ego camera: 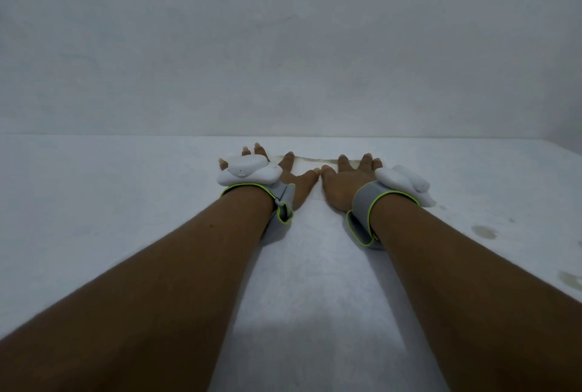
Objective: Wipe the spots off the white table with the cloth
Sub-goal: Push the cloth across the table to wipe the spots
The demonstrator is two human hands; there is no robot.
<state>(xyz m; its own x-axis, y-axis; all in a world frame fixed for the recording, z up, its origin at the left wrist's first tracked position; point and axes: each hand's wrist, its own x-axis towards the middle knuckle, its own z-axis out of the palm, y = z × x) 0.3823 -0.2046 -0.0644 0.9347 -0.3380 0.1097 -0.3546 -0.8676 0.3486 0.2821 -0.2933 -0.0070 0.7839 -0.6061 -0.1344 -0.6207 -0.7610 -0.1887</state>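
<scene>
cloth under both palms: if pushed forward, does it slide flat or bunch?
Probably slides, bunching a little. The cloth looks thin and lies flat on the table, so likely floppy and light. Left hand and right hand press it with fingers spread, which should keep it flat. Its stained far edge may drag.

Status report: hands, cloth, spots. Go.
Left hand and right hand flat, fingers spread, pressing white cloth on table. Spots remain at right. Nothing obstructing.
</scene>
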